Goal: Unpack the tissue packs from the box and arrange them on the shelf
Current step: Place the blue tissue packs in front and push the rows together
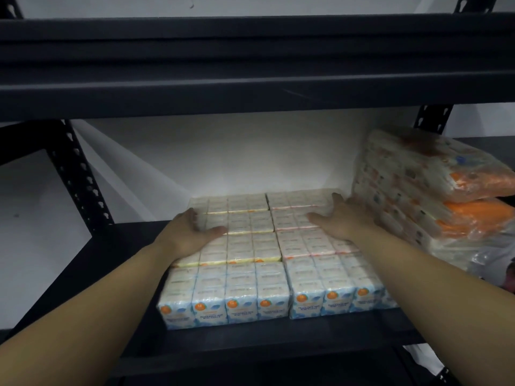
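Both grips spread flat: left hand (192, 232) palm-down on the left column of clear-wrapped white tissue pack blocks (250, 246), fingers draped over its outer edge; right hand (342, 215) pressing the right column top. Likely squaring the two columns together and pushing them back on the dark metal shelf (83, 274). Blocks sit mid-shelf, touching each other. Bulk orange-and-white wrapped bundles (434, 190) lean stacked just to the right. Front faces show orange round logos and blue print; wording too blurred to read. No box visible.
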Tool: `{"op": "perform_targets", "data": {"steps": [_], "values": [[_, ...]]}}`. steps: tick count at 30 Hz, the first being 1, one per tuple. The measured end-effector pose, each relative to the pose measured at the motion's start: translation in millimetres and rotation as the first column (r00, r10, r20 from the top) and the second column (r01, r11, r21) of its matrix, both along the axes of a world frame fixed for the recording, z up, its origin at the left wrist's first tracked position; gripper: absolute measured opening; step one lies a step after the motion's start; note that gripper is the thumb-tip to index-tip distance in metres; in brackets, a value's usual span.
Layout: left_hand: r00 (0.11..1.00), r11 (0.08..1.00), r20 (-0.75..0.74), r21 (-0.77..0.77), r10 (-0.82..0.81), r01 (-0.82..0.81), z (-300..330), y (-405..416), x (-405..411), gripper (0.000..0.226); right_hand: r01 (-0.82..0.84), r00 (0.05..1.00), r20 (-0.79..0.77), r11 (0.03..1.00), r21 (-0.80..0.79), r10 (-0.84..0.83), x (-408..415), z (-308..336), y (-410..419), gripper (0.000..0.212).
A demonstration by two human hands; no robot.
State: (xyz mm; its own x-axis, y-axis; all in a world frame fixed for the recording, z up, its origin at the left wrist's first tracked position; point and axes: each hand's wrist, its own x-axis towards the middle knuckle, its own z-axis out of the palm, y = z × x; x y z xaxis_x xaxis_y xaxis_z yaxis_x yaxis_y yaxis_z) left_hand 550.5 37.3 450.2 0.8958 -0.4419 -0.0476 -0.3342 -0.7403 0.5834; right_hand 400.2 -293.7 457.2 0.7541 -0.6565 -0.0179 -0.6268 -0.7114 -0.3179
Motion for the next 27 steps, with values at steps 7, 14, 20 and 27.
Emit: {"op": "perform_targets", "data": {"steps": [7,14,20,27], "values": [[0.997,0.999,0.077,0.041,0.020,-0.023,-7,-2,0,0.094,-0.010,0.999,0.052,1.000,0.027,0.009,2,-3,-3,0.114],[0.996,0.985,0.069,0.167,-0.057,0.045,-2,-3,-2,0.101,-0.071,0.997,-0.028,0.997,0.035,0.072,2,-6,-2,0.102],[0.976,0.910,0.135,0.400,-0.171,0.104,12,2,-11,0.100,-0.146,0.984,-0.106,0.989,-0.018,0.143,1,-4,7,0.098],[0.960,0.941,0.167,0.294,-0.225,0.169,10,11,-84,0.099,-0.449,0.894,-0.010,0.893,-0.031,0.449,-39,7,80,0.082]]}}
